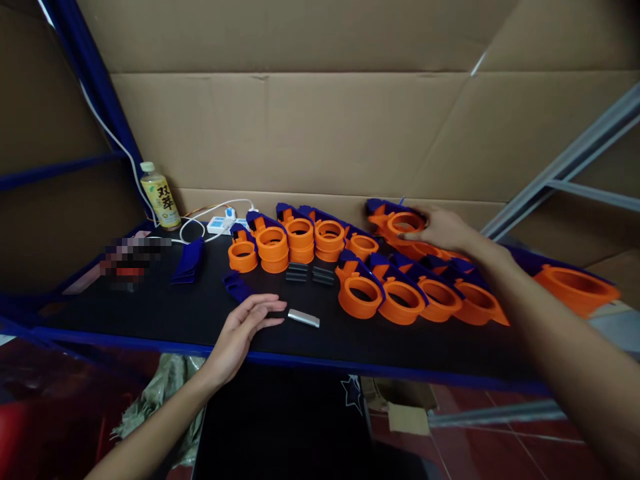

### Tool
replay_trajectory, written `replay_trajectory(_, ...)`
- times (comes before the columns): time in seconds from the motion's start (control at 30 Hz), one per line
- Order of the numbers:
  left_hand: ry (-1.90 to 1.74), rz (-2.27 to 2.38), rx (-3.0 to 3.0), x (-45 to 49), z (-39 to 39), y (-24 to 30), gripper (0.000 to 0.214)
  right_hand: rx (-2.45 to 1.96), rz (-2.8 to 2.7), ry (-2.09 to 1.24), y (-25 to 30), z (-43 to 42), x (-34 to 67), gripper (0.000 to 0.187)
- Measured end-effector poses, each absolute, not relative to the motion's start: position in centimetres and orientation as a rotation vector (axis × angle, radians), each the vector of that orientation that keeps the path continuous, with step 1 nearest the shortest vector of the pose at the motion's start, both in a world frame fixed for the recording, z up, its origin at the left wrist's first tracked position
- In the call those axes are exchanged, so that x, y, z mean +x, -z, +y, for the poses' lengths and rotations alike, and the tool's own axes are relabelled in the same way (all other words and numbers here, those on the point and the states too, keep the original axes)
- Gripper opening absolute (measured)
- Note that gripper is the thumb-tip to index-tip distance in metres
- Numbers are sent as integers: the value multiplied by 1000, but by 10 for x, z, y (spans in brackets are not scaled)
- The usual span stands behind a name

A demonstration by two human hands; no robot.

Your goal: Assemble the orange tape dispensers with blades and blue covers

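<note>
At the back right, my right hand (435, 230) is closed on the rim of an orange-and-blue tape dispenser (393, 225); some of its fingertips are hidden. My left hand (245, 327) hovers at the table's front, fingers apart and holding nothing. Just right of its fingertips lies a small flat silver bar (304, 319). Behind that hand is a loose dark-blue plastic part (237, 287). Two black ribbed pieces (297, 272) lie side by side, in front of stacked tape dispensers (273, 247). A front row of tape dispensers (400, 300) lies beneath my right forearm.
A yellow-labelled bottle (161, 199) stands at the back left, near a white power strip (220, 225) with cables. Stacked blue plates (189, 261) lie on the black tabletop (150, 313). Cardboard (325, 133) walls the back; a metal brace (565, 160) slants at right.
</note>
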State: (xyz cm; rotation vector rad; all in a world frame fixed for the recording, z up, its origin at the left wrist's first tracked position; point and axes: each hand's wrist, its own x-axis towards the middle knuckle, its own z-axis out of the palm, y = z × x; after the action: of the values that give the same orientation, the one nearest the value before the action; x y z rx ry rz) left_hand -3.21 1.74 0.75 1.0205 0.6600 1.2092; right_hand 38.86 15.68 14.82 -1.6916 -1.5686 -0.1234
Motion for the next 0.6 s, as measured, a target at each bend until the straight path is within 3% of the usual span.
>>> replay_trajectory(0.07,-1187,655,1030,-33,17,-7,31,-1778,-1729,27,-139,169,396,58)
replay_trajectory(0.27,-1144,618,1051,-36,19,-6,31,-1961,-1942,-102,-120,183,415,81)
replay_trajectory(0.6,-1116,628,1045,-36,20,-6,29,-1898,-1895,-154,-98,184,407,61)
